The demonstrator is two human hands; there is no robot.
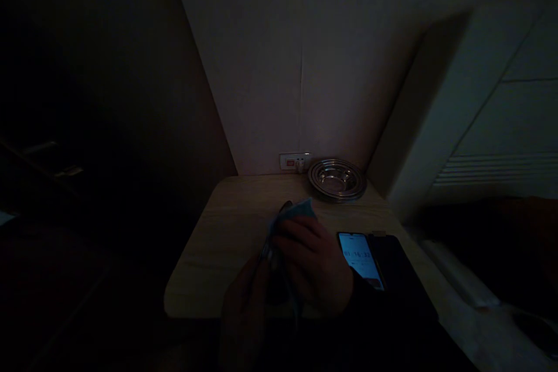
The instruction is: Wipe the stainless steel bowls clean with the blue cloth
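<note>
My right hand is closed around a light blue cloth, whose corner sticks up above the fingers. Wrapped partly in the cloth is a slim metal utensil; a dark rounded tip shows at the cloth's upper edge, but its exact kind is too dim to tell. Lower and to the left, my left hand pinches the utensil's near end. Both hands are close together over the front of a light wooden table. Folds of the cloth hang below the right hand, mostly lost in shadow.
A stack of shiny metal plates stands at the table's back right, beside a wall socket. On the right lies a lit phone with a timer display, next to a dark flat case. The room is very dark.
</note>
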